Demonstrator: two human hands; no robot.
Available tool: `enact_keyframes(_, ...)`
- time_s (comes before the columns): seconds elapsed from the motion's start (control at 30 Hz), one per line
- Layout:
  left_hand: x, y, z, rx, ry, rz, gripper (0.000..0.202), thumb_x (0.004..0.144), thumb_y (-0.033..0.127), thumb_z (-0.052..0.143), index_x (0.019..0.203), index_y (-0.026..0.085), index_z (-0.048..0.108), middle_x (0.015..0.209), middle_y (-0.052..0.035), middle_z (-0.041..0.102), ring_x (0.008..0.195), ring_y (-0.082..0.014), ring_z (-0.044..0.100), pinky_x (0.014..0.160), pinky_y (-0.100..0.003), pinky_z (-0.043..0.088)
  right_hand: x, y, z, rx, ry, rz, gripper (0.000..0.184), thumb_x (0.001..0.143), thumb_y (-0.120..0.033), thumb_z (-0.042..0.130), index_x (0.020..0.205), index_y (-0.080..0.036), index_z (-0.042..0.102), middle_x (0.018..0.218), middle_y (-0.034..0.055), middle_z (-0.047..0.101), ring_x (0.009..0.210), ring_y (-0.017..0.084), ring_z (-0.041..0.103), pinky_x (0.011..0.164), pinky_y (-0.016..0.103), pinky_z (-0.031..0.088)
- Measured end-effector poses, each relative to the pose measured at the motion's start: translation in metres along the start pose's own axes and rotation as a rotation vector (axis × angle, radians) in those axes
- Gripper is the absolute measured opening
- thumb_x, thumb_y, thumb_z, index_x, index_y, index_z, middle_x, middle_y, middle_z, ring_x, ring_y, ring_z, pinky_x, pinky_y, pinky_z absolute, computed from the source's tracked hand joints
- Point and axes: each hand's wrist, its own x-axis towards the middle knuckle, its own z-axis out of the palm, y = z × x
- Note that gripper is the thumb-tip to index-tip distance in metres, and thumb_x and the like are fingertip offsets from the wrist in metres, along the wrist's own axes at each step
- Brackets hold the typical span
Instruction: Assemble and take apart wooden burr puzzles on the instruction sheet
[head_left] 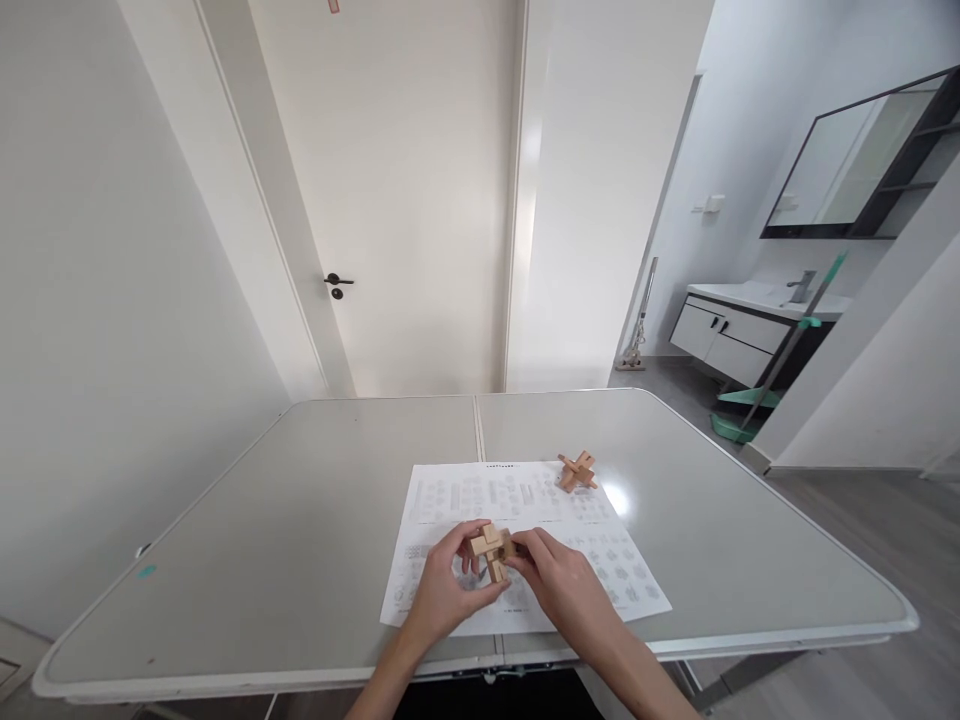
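Observation:
Between my two hands is a small wooden burr puzzle, made of interlocking pale bars and held just above the paper. My left hand grips it from the left, fingers at the top and thumb along the bottom. From the right, my right hand pinches a darker bar at its side; the fingertips partly hide that bar. Beneath both hands lies a white instruction sheet printed with rows of small grey diagrams. A second wooden burr puzzle, star-shaped and darker, rests on the sheet's upper right corner.
The grey folding table has a pale rim and a seam down its middle. Behind it stands a white door. Off to the right are a sink cabinet, a mop and a green broom and dustpan.

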Motion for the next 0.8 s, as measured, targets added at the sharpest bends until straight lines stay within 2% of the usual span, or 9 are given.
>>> enact_keyframes(0.27,-0.001,0.002,-0.001,0.049,-0.040,0.063,0.057,0.071,0.026,0.084,0.124,0.027,0.066,0.114,-0.0045,0.068,0.080,-0.0173,0.057,0.068,-0.028,0.048,-0.003,-0.008,-0.009,0.146,-0.037,0.028,0.012,0.105,-0.022,0.047,0.111,-0.026,0.057,0.102,0.0045,0.072,0.078,0.021,0.074,0.066,0.030,0.055)
enact_keyframes(0.47,-0.002,0.002,0.001,0.086,-0.063,-0.011,0.060,0.070,0.027,0.084,0.128,0.027,0.066,0.096,0.0001,0.072,0.072,-0.0160,0.056,0.069,-0.029,0.050,-0.006,-0.009,-0.008,0.145,-0.049,0.039,0.012,0.106,-0.023,0.045,0.111,-0.025,0.056,0.100,0.0053,0.070,0.076,0.022,0.072,0.063,0.031,0.053)
enact_keyframes(0.7,-0.002,0.001,0.000,0.107,-0.123,-0.023,0.062,0.070,0.033,0.085,0.128,0.027,0.065,0.092,0.0016,0.071,0.069,-0.0148,0.054,0.074,-0.030,0.053,-0.010,-0.009,-0.014,0.310,-0.068,0.060,0.014,0.105,-0.021,0.048,0.114,-0.026,0.057,0.103,0.0046,0.068,0.083,0.021,0.071,0.073,0.031,0.055)
enact_keyframes(0.8,-0.002,0.000,0.000,0.103,-0.143,-0.017,0.064,0.070,0.034,0.085,0.131,0.027,0.064,0.092,0.0014,0.072,0.070,-0.0156,0.058,0.075,-0.030,0.054,-0.009,-0.008,-0.015,0.304,-0.085,0.039,0.014,0.105,-0.020,0.048,0.114,-0.026,0.057,0.103,0.0048,0.068,0.083,0.021,0.070,0.074,0.030,0.055)
